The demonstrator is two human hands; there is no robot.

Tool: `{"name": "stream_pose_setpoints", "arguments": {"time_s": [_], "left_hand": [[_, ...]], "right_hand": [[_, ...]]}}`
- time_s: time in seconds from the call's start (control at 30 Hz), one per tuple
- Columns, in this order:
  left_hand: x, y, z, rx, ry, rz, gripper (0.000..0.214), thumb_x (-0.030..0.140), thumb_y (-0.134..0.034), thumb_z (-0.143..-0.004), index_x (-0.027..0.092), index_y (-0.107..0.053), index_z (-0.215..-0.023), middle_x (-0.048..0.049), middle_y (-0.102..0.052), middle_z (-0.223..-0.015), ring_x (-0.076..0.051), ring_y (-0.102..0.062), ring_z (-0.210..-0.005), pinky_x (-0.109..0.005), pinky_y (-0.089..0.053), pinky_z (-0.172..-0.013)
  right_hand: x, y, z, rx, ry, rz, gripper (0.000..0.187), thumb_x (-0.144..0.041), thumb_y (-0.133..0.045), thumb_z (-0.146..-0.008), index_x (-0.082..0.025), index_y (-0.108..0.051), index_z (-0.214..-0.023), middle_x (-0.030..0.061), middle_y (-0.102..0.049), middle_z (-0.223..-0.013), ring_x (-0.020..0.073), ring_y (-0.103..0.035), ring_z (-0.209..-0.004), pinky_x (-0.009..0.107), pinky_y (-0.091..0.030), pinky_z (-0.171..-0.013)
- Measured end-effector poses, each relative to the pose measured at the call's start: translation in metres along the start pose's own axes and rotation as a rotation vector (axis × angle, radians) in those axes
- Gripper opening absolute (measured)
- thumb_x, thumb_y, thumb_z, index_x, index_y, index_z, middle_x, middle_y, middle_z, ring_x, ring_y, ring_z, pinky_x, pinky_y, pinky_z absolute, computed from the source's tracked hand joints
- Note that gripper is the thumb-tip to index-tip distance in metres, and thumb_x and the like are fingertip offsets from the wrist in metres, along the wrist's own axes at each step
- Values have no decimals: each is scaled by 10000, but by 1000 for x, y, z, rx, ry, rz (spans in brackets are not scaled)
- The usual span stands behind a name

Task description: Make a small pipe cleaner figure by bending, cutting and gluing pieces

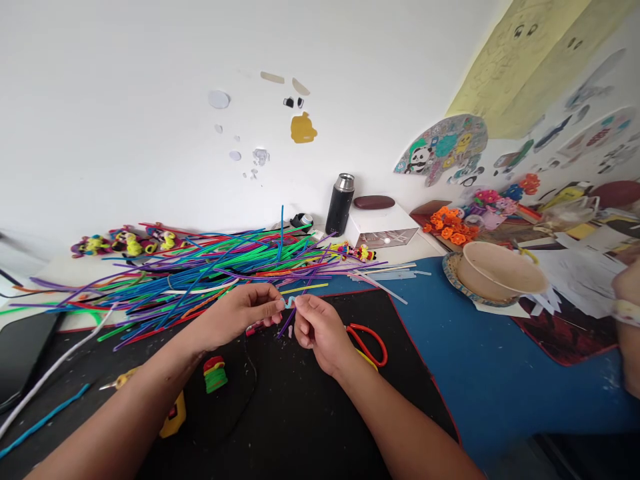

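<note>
Between my two hands stretches a short, light-blue bent piece [289, 303] that looks like a pipe cleaner. My left hand [260, 308] pinches one end of it between thumb and forefinger. On the other end, my right hand [320, 327] is closed with thumb and fingertips together. Just below the fingers a purple pipe cleaner [286, 325] and a tiny pink piece [290, 331] lie on the black mat [300, 413]. Scissors with red handles [373, 343] are partly hidden behind my right wrist. A small green, red and yellow pipe-cleaner figure [215, 375] rests nearer me.
A large heap of coloured pipe cleaners [200, 267] spreads behind my hands. A yellow tool [174, 417] is half under my left forearm. At the back stand a black flask [340, 203] and a white box [383, 223]. A bowl [500, 270] is right; another person's arm [627, 320] shows at the edge.
</note>
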State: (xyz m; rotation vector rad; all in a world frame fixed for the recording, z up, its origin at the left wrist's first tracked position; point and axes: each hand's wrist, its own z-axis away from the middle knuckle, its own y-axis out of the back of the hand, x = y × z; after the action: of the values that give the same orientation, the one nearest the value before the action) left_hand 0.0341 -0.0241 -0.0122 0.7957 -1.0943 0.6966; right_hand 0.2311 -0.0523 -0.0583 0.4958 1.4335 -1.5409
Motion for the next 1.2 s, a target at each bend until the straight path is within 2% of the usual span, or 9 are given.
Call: {"name": "stream_pose_setpoints", "arguments": {"time_s": [0.43, 0.63, 0.87, 1.07, 1.2], "left_hand": [[-1, -1, 0, 10, -11, -23, 476, 653, -673, -919, 177, -669, -929, -23, -685, -826, -162, -577, -719, -266, -458, -617], [-1, 1, -1, 15, 7, 16, 453, 621, -729, -883, 175, -677, -935, -28, -699, -829, -165, -579, -706, -268, -456, -616], [1, 2, 0, -9, -1, 14, 429, 603, -740, -882, 178, -685, -906, -27, -716, -824, -173, -600, -730, -279, -478, -666], [4, 6, 0, 25, -23, 9, 477, 644, -659, -936, 190, -708, -1075, -37, -732, -892, -180, -624, -757, -299, -508, -709], [7, 9, 1, 47, -32, 9, 477, 642, -691, -910, 193, -718, -1070, -33, -733, -884, -186, -632, -773, -309, -518, -734]], "right_hand": [[0, 0, 0, -36, -21, 40, 435, -557, -816, -826, -191, -580, -824, -95, -470, -543, 54, -384, -392, 219, -176, -401], [0, 0, 1, -50, -28, 33, 446, -534, -823, -828, -202, -530, -774, -93, -469, -545, 52, -388, -393, 221, -165, -405], [2, 0, 0, -12, -5, 26, 417, -566, -800, -834, -191, -616, -850, -90, -477, -545, 59, -388, -390, 221, -176, -400], [3, 2, -1, 22, 22, 0, 378, -523, -819, -832, -192, -642, -866, -97, -452, -523, 64, -383, -393, 222, -183, -401], [2, 1, -1, 27, 25, -9, 387, -528, -826, -822, -193, -636, -857, -100, -447, -520, 63, -376, -391, 223, -185, -402]]}}
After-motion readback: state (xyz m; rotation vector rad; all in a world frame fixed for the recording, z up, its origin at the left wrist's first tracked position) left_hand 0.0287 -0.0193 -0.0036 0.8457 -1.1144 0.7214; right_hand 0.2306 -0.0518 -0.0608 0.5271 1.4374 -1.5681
